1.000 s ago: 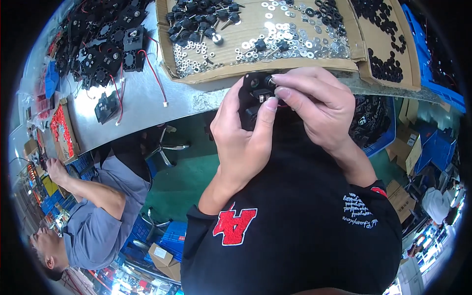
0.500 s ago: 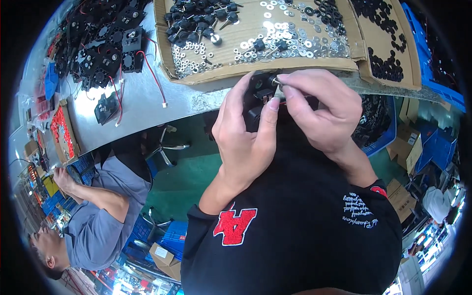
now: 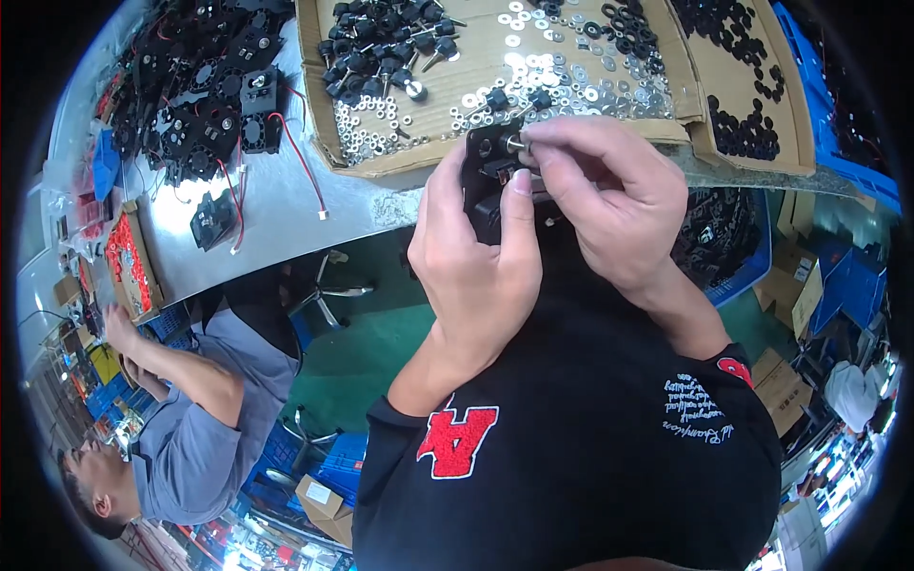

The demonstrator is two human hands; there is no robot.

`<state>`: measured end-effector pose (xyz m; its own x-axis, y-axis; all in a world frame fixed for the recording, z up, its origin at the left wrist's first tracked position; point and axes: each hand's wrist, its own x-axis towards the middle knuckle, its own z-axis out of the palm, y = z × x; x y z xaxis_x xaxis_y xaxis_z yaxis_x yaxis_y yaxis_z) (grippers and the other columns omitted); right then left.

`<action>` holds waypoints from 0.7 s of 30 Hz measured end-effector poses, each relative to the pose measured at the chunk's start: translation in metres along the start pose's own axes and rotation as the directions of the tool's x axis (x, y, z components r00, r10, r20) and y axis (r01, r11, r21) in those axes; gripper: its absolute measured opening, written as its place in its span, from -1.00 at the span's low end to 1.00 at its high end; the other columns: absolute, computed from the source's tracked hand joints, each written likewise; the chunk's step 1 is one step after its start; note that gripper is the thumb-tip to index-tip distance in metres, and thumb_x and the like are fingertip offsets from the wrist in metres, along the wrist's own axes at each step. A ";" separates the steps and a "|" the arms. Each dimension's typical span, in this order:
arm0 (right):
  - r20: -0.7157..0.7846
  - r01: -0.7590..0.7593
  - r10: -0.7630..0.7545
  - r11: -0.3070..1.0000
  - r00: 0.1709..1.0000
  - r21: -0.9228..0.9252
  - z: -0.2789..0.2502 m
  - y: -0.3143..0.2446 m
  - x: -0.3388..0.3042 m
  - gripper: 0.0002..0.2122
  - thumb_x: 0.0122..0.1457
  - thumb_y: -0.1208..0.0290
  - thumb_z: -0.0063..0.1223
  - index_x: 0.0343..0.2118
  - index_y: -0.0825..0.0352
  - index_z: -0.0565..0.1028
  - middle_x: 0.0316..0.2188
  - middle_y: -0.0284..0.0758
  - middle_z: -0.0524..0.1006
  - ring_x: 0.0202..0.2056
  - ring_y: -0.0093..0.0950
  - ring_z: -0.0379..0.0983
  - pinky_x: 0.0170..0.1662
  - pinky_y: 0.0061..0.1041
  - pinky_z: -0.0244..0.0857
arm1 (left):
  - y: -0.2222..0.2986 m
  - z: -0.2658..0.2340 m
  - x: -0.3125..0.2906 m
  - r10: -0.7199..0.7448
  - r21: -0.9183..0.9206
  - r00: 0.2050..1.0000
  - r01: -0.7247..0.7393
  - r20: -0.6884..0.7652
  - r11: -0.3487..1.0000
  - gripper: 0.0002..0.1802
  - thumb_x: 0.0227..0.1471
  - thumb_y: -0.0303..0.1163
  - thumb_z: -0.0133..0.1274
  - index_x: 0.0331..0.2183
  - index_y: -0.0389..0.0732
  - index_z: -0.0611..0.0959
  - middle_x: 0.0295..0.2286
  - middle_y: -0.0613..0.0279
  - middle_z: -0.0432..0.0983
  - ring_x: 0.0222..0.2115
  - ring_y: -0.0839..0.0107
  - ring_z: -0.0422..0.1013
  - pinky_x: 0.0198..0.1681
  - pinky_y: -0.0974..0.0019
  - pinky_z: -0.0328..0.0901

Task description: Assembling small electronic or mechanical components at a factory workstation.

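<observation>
My left hand is closed round a black plastic assembly, thumb on its near side and fingers behind its left edge. It resembles the black fan parts piled on the metal bench at left. From its upper right sticks out a small silver shaft. My right hand pinches at the end of this shaft with thumb and forefinger. Whatever small piece lies between those fingertips is mostly hidden. Both hands are just before the near edge of a cardboard tray.
In the tray lie black knobs with metal stems, washers and small nuts. A second cardboard tray holds black rings. One loose black part with red wires lies on the bench. A co-worker sits at left.
Both hands and the black assembly have shifted slightly left, and the assembly has turned a little. The right fingers stay at the shaft. The co-worker's hand has moved up slightly.
</observation>
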<state>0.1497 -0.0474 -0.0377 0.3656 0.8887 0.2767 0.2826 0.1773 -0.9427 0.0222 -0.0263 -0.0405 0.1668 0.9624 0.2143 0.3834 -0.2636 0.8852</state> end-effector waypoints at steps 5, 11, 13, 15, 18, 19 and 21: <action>0.064 0.159 -0.154 0.983 0.986 -0.089 -0.005 0.002 0.001 -0.82 0.06 0.72 0.11 -0.26 0.44 0.59 -0.32 -0.24 0.58 -0.36 -0.58 0.52 -0.35 -0.67 0.40 | 0.000 0.003 0.001 0.059 0.045 0.998 -0.058 -0.019 0.997 -0.55 -0.02 -0.53 0.17 -0.07 -0.45 0.47 -0.32 -0.06 0.53 -0.36 0.18 0.53 -0.30 0.26 0.41; 0.056 0.165 -0.159 0.976 0.986 -0.144 -0.010 0.001 -0.001 -0.80 0.01 0.70 0.18 -0.26 0.44 0.59 -0.33 -0.19 0.60 -0.34 -0.51 0.55 -0.32 -0.63 0.42 | -0.004 0.003 0.001 0.146 0.058 0.989 -0.146 0.003 0.988 -0.53 -0.03 -0.53 0.17 -0.06 -0.45 0.46 -0.32 -0.06 0.52 -0.38 0.15 0.52 -0.29 0.25 0.41; 0.058 0.195 -0.186 0.951 0.981 -0.239 -0.011 0.000 -0.001 -0.79 -0.02 0.69 0.21 -0.27 0.44 0.59 -0.34 -0.18 0.60 -0.36 -0.50 0.55 -0.33 -0.62 0.43 | -0.003 0.001 0.000 0.137 0.058 0.990 -0.138 0.020 0.989 -0.53 -0.03 -0.52 0.18 -0.06 -0.45 0.47 -0.31 -0.06 0.53 -0.37 0.17 0.53 -0.29 0.27 0.41; 0.071 0.267 -0.258 0.927 0.964 -0.264 -0.012 0.002 0.001 -0.79 -0.02 0.69 0.22 -0.26 0.44 0.59 -0.35 -0.18 0.60 -0.37 -0.49 0.56 -0.33 -0.61 0.43 | -0.003 -0.002 -0.001 0.128 0.058 0.991 -0.130 0.036 0.990 -0.53 -0.04 -0.52 0.19 -0.06 -0.45 0.48 -0.31 -0.06 0.53 -0.37 0.19 0.53 -0.29 0.28 0.41; 0.057 0.285 -0.280 0.919 0.958 -0.271 -0.010 0.001 -0.003 -0.78 -0.03 0.69 0.23 -0.26 0.44 0.58 -0.37 -0.18 0.60 -0.39 -0.46 0.56 -0.36 -0.60 0.43 | -0.002 -0.009 -0.002 -0.192 -0.203 0.972 0.216 0.134 0.955 -0.53 -0.06 -0.52 0.22 -0.08 -0.46 0.50 -0.30 -0.02 0.55 -0.34 0.29 0.54 -0.27 0.33 0.41; 0.027 0.231 -0.231 0.940 0.972 -0.253 -0.009 0.000 -0.005 -0.77 -0.04 0.69 0.23 -0.26 0.44 0.58 -0.37 -0.18 0.60 -0.41 -0.45 0.56 -0.37 -0.60 0.43 | -0.002 -0.010 -0.002 -0.192 -0.203 0.972 0.216 0.133 0.955 -0.53 -0.06 -0.52 0.22 -0.08 -0.46 0.50 -0.30 -0.02 0.55 -0.34 0.29 0.54 -0.27 0.33 0.41; 0.067 0.329 -0.324 0.897 0.944 -0.294 -0.013 0.004 -0.003 -0.78 -0.04 0.69 0.24 -0.26 0.44 0.58 -0.38 -0.18 0.60 -0.42 -0.43 0.56 -0.38 -0.60 0.43 | -0.001 -0.011 -0.003 -0.060 -0.101 0.989 0.074 0.134 0.992 -0.53 -0.06 -0.54 0.22 -0.07 -0.45 0.50 -0.30 -0.03 0.55 -0.35 0.27 0.54 -0.27 0.33 0.41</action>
<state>0.1611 -0.0545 -0.0400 0.1937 0.8097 0.5540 0.6350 0.3270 -0.6999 0.0111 -0.0278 -0.0374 0.2634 0.9591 0.1033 0.3008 -0.1834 0.9359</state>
